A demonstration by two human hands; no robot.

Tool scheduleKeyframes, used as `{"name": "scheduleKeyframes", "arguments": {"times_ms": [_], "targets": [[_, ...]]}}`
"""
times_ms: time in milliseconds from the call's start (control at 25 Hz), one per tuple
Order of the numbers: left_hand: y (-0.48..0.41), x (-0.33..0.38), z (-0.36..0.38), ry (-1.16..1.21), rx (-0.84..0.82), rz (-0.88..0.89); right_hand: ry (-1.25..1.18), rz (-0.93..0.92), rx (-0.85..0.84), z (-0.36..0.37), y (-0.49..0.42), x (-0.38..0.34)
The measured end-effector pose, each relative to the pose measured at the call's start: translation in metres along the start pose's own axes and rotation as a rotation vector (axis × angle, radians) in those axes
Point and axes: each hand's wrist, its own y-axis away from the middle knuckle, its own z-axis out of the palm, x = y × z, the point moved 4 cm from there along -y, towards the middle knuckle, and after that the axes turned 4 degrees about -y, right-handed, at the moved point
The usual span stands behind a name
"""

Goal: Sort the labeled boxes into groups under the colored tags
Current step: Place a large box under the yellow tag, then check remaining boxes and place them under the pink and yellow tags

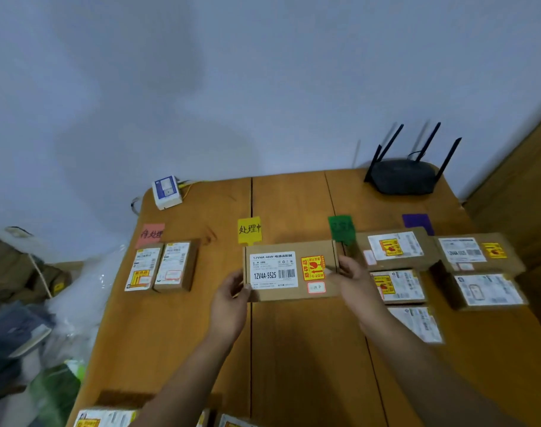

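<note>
Cardboard boxes (289,274): eleven; tags (249,229): four

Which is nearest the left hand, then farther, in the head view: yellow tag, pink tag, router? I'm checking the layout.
1. Yellow tag, just beyond the left hand, mid table.
2. Pink tag, farther off, toward the table's left edge.
3. Router, far right corner by the wall.

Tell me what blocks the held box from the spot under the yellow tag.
Nothing visible does. The box, held at its ends by the left hand and right hand, is right below the yellow tag; no other box lies in that column.
</note>
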Motion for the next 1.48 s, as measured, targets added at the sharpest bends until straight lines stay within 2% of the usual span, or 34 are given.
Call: {"name": "scheduleKeyframes", "arguments": {"times_ms": [320,640,800,920,1000,1160,1360,1480], "targets": [[-0.121,-0.043,0.067,-0.102,-0.047,-0.212,0.229,0.137,-0.092,0.022,-0.147,0.043],[-0.144,-0.062,0.073,-0.116,-0.053,-0.206,0.176,0.142,-0.054,0.038,-0.177,0.066],[-0.122,-0.055,0.056,-0.109,-0.001,-0.175,0.179,0.094,0.020,0.030,-0.143,0.065],[-0.087,-0.048,0.033,-0.064,-0.014,-0.093,0.097,0.017,0.046,0.034,-0.092,0.059],[-0.054,-0.044,0.014,-0.022,-0.033,-0.049,0.045,-0.017,0.000,0.044,-0.051,0.055],[0.015,-0.048,-0.021,0.061,-0.106,0.003,0.041,0.034,-0.139,0.072,0.029,0.059],[0.077,-0.079,-0.052,0.072,-0.219,-0.083,0.059,0.071,-0.150,0.094,0.102,0.079],[0.111,-0.105,-0.058,-0.053,-0.296,-0.150,0.094,0.152,-0.102,0.095,0.134,0.106]]}}
